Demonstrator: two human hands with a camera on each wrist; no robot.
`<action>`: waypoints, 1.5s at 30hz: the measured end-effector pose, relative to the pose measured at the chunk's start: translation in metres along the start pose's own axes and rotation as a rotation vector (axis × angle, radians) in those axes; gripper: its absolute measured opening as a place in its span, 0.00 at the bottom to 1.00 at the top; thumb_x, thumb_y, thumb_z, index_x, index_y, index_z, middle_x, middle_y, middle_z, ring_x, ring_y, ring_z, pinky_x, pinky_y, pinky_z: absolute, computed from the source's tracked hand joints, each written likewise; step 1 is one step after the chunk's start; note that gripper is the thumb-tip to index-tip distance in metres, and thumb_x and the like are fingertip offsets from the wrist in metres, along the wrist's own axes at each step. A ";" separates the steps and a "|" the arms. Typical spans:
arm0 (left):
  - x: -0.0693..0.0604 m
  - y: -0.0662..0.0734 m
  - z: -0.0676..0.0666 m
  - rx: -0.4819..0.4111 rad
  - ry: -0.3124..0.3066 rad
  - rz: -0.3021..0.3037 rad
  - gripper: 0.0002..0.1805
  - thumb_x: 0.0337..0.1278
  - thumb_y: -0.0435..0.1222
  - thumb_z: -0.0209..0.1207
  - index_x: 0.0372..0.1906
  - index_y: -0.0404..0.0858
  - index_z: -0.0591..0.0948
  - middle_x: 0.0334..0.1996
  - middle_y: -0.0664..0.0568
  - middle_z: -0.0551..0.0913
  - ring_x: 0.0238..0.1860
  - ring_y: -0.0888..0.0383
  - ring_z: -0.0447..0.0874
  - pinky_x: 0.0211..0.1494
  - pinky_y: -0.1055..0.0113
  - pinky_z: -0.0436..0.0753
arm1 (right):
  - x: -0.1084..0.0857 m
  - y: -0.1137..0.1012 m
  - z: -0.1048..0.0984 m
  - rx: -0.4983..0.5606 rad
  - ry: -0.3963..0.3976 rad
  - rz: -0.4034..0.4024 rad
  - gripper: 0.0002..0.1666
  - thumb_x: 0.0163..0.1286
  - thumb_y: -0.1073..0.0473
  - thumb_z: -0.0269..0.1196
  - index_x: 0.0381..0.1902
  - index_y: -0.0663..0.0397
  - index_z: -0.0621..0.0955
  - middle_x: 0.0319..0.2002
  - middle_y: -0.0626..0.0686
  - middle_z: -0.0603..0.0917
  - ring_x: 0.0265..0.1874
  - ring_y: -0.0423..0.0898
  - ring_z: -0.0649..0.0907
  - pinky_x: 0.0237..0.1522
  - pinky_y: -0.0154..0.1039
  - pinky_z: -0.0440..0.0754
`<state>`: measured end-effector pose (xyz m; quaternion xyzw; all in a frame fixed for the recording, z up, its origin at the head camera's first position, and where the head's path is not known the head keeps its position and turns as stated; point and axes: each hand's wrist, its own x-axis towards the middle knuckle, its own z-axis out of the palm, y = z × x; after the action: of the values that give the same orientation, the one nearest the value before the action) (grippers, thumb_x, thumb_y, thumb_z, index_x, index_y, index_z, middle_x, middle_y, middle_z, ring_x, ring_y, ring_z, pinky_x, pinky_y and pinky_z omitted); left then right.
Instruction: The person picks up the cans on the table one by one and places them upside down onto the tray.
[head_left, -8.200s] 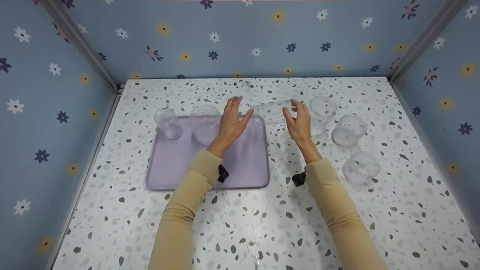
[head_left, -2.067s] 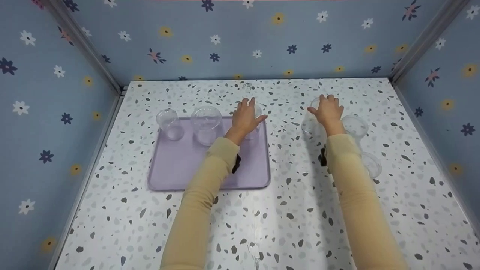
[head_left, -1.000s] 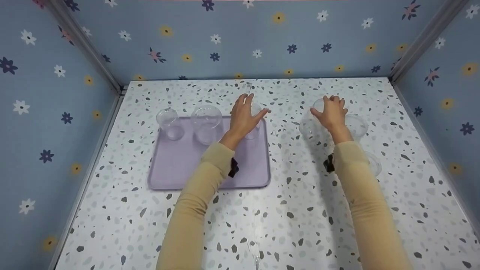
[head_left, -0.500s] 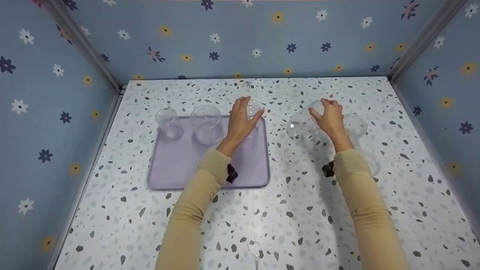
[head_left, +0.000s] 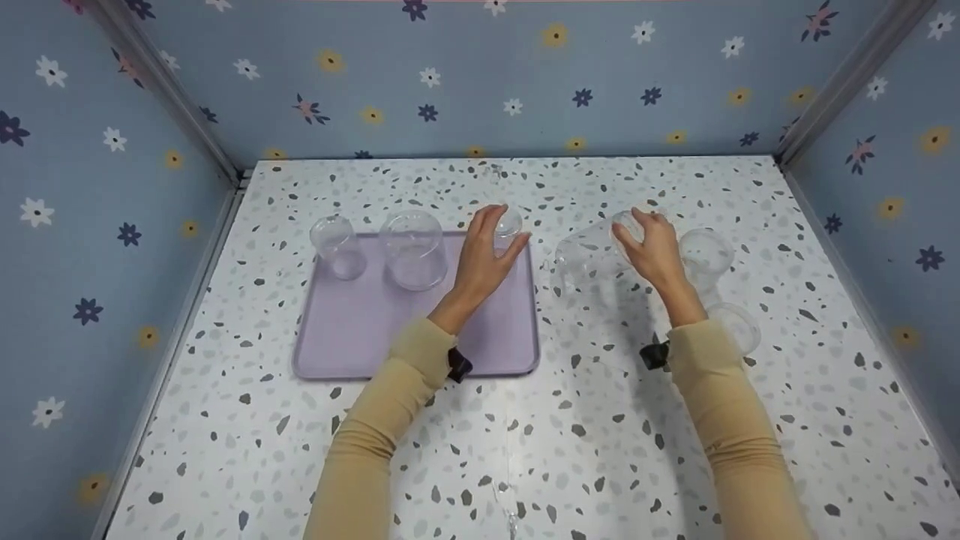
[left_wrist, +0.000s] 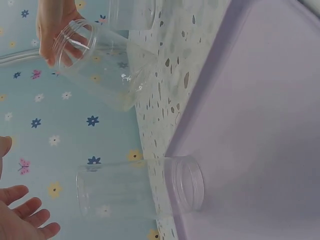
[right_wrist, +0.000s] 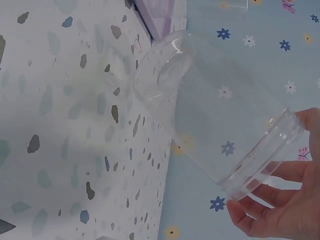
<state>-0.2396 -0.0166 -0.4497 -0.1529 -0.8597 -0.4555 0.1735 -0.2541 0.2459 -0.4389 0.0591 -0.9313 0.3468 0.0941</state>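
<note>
I have a clear jar [head_left: 591, 251] tilted right of frame centre, gripped by my right hand [head_left: 654, 251]; my left hand [head_left: 481, 262] curves wide beside a slim jar [head_left: 509, 223] at the upper right corner of the tray [head_left: 352, 337].

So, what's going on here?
Someone's right hand holds a tilted clear container by its rim, just right of the purple tray. The left hand is open and empty, beside the container at the tray's far right corner. A wide container and a narrow container stand further left on the tray.
</note>
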 end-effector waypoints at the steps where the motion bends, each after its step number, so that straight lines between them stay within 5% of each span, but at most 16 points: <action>1: -0.002 0.000 0.000 -0.008 -0.003 0.009 0.30 0.55 0.48 0.55 0.58 0.33 0.68 0.56 0.45 0.66 0.59 0.56 0.62 0.60 0.69 0.60 | -0.001 -0.002 0.000 0.008 0.000 0.000 0.34 0.65 0.47 0.52 0.58 0.70 0.67 0.53 0.71 0.68 0.53 0.63 0.67 0.54 0.55 0.62; 14: -0.022 0.002 0.001 -0.118 -0.073 0.085 0.32 0.53 0.47 0.57 0.59 0.32 0.66 0.56 0.46 0.66 0.59 0.57 0.62 0.61 0.68 0.60 | -0.020 -0.020 0.008 0.092 0.020 0.004 0.28 0.66 0.51 0.52 0.56 0.68 0.70 0.48 0.68 0.74 0.41 0.60 0.75 0.43 0.51 0.71; 36: -0.043 -0.001 0.006 -0.307 -0.253 0.015 0.44 0.46 0.55 0.59 0.66 0.41 0.57 0.62 0.51 0.59 0.58 0.54 0.60 0.49 0.58 0.72 | -0.045 -0.031 0.015 0.371 0.014 0.105 0.24 0.69 0.56 0.45 0.54 0.70 0.71 0.46 0.67 0.77 0.45 0.58 0.76 0.47 0.46 0.73; 41: -0.048 -0.002 0.007 -0.347 -0.277 0.024 0.46 0.43 0.49 0.63 0.67 0.44 0.53 0.62 0.52 0.58 0.57 0.54 0.61 0.48 0.62 0.71 | -0.050 -0.031 0.018 0.458 -0.005 0.159 0.25 0.70 0.56 0.43 0.55 0.70 0.70 0.45 0.68 0.77 0.40 0.55 0.77 0.36 0.35 0.77; 45: -0.050 -0.001 0.006 -0.405 -0.274 0.046 0.49 0.41 0.40 0.67 0.67 0.40 0.51 0.63 0.47 0.58 0.57 0.49 0.61 0.48 0.56 0.72 | -0.053 -0.032 0.019 0.531 -0.037 0.177 0.27 0.70 0.52 0.42 0.56 0.70 0.70 0.46 0.67 0.76 0.40 0.53 0.78 0.33 0.32 0.77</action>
<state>-0.1968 -0.0174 -0.4755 -0.2644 -0.7625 -0.5897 0.0315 -0.1999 0.2118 -0.4446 0.0066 -0.8109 0.5845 0.0276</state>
